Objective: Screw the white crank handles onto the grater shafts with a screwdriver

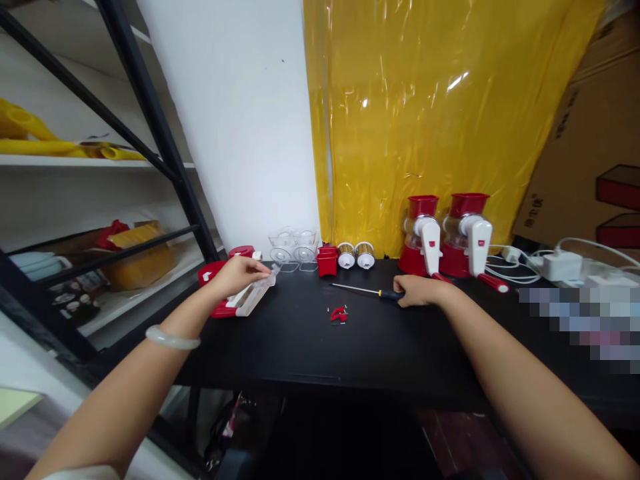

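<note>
My left hand [243, 273] is closed in a pinch at a small clear plastic piece [273, 275], over the white and red parts at the table's left. One of these is a long white handle part [254, 297]. My right hand [417, 291] wraps round the dark handle of a screwdriver [363, 289], whose thin shaft points left, low over the black tabletop. Between my hands and nearer to me lie small red plastic pieces [339, 313] with several tiny screws around them.
Clear plastic housings [294, 247], a red hopper [327, 261] and two metal grater drums [365, 256] stand along the back of the black table [300, 353]. Two assembled red-and-white rotary graters [423, 237] are behind my right hand. White chargers and cables [561, 265] lie farther right; a shelf rack [150, 113] borders the left.
</note>
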A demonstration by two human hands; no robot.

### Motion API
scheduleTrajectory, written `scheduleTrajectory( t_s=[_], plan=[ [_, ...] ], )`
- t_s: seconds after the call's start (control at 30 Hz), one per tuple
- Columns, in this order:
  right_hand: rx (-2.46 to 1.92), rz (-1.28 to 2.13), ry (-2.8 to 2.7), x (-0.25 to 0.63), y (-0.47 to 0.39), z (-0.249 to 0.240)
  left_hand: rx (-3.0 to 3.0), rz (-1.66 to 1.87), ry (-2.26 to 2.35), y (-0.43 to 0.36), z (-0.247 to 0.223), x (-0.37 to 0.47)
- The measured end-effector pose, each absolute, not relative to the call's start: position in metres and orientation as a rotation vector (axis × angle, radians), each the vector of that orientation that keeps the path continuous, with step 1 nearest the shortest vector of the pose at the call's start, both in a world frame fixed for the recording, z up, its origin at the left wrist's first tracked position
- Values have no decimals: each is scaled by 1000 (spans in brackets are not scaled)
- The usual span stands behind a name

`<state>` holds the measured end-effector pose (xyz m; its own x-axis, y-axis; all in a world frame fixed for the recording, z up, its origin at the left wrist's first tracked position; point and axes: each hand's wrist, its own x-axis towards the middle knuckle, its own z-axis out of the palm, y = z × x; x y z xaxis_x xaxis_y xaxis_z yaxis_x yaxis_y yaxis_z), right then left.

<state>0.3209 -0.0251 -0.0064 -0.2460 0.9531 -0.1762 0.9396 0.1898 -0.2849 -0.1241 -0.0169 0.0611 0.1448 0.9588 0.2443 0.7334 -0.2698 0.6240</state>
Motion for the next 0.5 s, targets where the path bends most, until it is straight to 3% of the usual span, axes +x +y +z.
scheduleTrajectory(
  t_s=[0.5],
  plan=[
    [-1907, 524, -2393, 322, -22, -9, 2402, 510, 1872, -29, 26, -153]
  ],
)
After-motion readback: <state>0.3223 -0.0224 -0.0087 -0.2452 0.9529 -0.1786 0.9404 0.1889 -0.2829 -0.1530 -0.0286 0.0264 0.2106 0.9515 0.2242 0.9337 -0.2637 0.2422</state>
